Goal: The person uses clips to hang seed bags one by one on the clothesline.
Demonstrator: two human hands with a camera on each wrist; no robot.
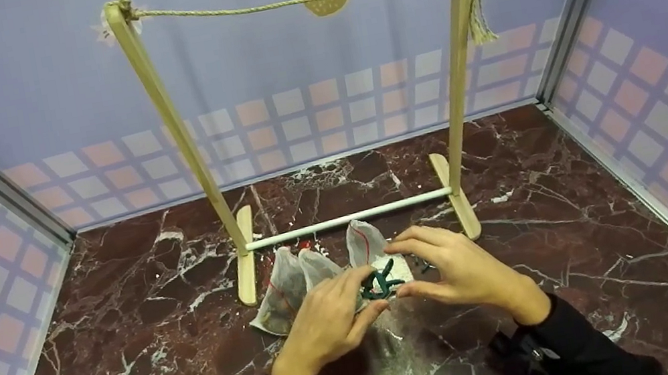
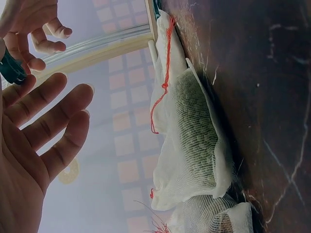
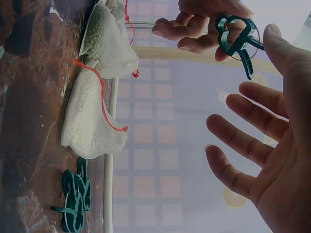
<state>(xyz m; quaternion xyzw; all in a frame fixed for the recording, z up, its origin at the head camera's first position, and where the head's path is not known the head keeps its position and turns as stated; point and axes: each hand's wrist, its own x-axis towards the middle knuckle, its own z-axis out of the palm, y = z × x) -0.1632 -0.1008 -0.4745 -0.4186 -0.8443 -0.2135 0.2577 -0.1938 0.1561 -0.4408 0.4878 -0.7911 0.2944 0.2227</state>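
A green spring clip is off the table between the two hands. My left hand pinches it near the fingertips, with the other fingers extended in the left wrist view. My right hand is spread beside the clip, its thumb close to one lever; whether they touch I cannot tell. Below the hands stand white mesh bags with red drawstrings: a pale-filled bag, a green-filled bag and a brownish one. More green clips lie on the table past the pale bag.
Behind the bags stands a wooden frame with a rope strung between its posts and a white bar near its base. Purple panels enclose the dark marbled table at the back and sides.
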